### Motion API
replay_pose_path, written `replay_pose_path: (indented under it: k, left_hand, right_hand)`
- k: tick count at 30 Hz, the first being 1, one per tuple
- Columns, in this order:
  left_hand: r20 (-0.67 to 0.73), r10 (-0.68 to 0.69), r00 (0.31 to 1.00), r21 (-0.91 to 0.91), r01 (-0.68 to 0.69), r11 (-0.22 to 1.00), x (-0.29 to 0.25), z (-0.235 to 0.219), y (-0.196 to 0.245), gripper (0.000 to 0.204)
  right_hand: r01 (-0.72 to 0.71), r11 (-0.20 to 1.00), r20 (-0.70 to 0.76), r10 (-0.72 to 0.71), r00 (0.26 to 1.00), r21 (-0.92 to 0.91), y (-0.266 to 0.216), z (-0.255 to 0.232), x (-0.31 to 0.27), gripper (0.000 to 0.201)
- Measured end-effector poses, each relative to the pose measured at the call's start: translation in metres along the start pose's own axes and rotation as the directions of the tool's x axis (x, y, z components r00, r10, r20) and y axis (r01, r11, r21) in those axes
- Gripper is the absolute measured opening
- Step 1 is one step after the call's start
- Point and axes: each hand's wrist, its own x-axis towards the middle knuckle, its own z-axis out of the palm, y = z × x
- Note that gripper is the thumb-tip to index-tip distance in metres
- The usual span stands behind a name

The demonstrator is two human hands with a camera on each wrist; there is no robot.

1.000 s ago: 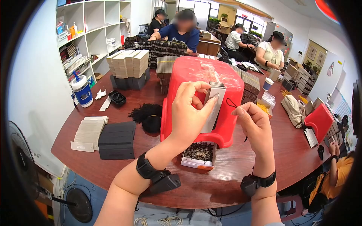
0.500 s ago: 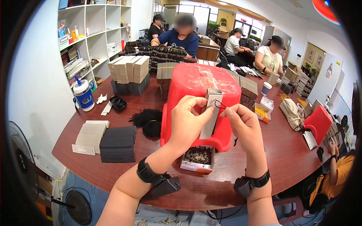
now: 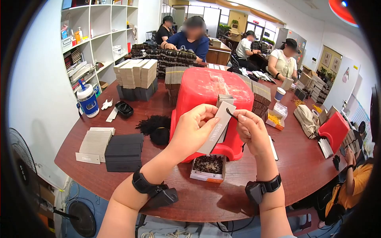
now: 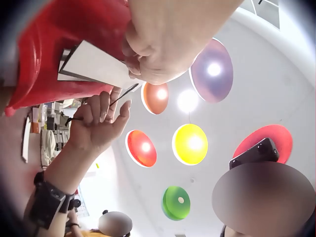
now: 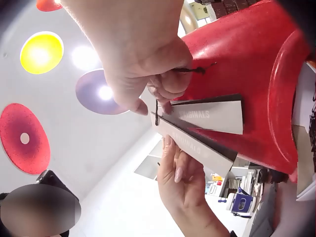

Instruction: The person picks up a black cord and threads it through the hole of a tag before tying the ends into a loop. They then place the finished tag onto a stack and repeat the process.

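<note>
My left hand (image 3: 194, 125) pinches a pale grey hang tag (image 3: 216, 133) printed ORIGINALS by its edge. The tag is tilted in front of the red plastic stool (image 3: 210, 81). A black cord (image 3: 230, 113) passes through the hole at the tag's upper end, seen also in the right wrist view as a dark cord (image 5: 157, 116). My right hand (image 3: 254, 131) pinches this cord just right of the hole, and its tail hangs below the fingers. Behind the held tag, more tags (image 3: 225, 98) lean against the stool; the front one (image 5: 217, 117) shows the same print.
Below the stool's rim is a small box (image 3: 206, 178) of black cords. Fanned grey tags (image 3: 93, 142) and black tags (image 3: 124, 152) lie at left, near a black cord bundle (image 3: 160, 135). A jug (image 3: 88, 102) stands behind. People sit around the table (image 3: 301, 166).
The cord loop, at first apart from the tag, came to its hole and now runs through it. My left hand has tilted the tag away from those behind it, uncovering its print.
</note>
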Motion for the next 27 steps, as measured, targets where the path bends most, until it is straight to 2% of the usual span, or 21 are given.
replay_pose_path:
  k: [3,5,6,8,9,10,12,13,15,19,21,22,24,25,26,27]
  left_hand:
    - [0.019,0.062,0.998,0.005,-0.062,0.998,0.000,-0.005,-0.002,0.015]
    - [0.112,0.154,0.982,0.021,-0.157,0.987,0.000,-0.007,-0.003,0.014]
    - [0.111,0.153,0.982,0.022,-0.157,0.987,-0.001,-0.008,-0.003,0.014]
    - [0.243,0.201,0.949,0.087,-0.227,0.970,-0.004,-0.009,-0.001,0.016]
    - [0.288,0.187,0.939,0.193,-0.248,0.949,-0.008,-0.011,0.007,0.014]
    - [0.289,0.188,0.939,0.194,-0.249,0.949,-0.010,-0.013,0.007,0.014]
    - [0.284,0.170,0.944,0.350,-0.266,0.898,-0.015,-0.016,0.007,0.013]
    - [0.287,0.147,0.947,0.370,-0.251,0.895,-0.016,-0.018,0.008,0.013]
    - [0.275,0.131,0.953,0.340,-0.224,0.914,-0.016,-0.020,0.005,0.012]
    - [0.267,0.098,0.959,0.282,-0.175,0.943,-0.016,-0.023,0.004,0.012]
    - [0.289,0.104,0.952,0.251,-0.180,0.951,-0.017,-0.025,0.005,0.012]
    - [0.317,0.106,0.942,0.222,-0.183,0.958,-0.018,-0.026,0.005,0.012]
    - [0.302,0.062,0.951,0.240,-0.139,0.961,-0.018,-0.029,0.004,0.012]
    - [0.287,0.022,0.958,0.259,-0.100,0.961,-0.018,-0.030,0.005,0.013]
    - [0.286,0.023,0.958,0.259,-0.101,0.961,-0.018,-0.030,0.005,0.013]
    - [0.287,0.009,0.958,0.194,-0.067,0.979,-0.018,-0.030,0.006,0.013]
  right_hand:
    - [-0.023,0.999,-0.021,0.023,1.000,0.040,-0.001,0.005,-0.001,0.023]
    - [-0.018,1.000,-0.003,0.018,1.000,0.016,0.001,0.004,-0.001,0.026]
    - [-0.013,1.000,0.015,0.013,1.000,-0.007,0.002,0.004,-0.001,0.028]
    - [0.009,0.999,-0.010,-0.010,1.000,-0.041,0.001,0.009,-0.002,0.028]
    - [0.032,0.997,-0.036,-0.034,0.999,-0.076,0.000,0.012,-0.003,0.028]
    - [0.033,0.997,-0.036,-0.036,0.999,-0.075,-0.001,0.014,-0.003,0.028]
    - [0.075,0.979,-0.062,-0.088,0.994,-0.191,-0.004,0.017,-0.003,0.025]
    - [0.077,0.979,-0.062,-0.090,0.994,-0.190,-0.002,0.019,0.000,0.025]
    - [0.225,0.958,0.009,-0.227,0.974,-0.178,0.004,0.021,0.008,0.016]
    - [0.242,0.931,0.029,-0.244,0.969,-0.272,-0.003,0.017,0.008,0.012]
    - [0.343,0.768,-0.027,-0.424,0.905,-0.541,-0.005,0.013,0.006,0.012]
    - [0.344,0.768,-0.047,-0.436,0.899,-0.541,-0.009,0.009,0.005,0.010]
    - [0.403,0.887,-0.060,-0.425,0.903,-0.227,-0.015,0.005,0.000,0.009]
    - [0.374,0.926,-0.045,-0.372,0.927,0.055,-0.022,0.002,-0.004,0.009]
    - [0.350,0.867,0.004,-0.376,0.927,0.353,-0.028,0.001,-0.009,0.010]
    - [0.304,0.768,0.081,-0.418,0.905,0.564,-0.031,0.001,-0.011,0.010]
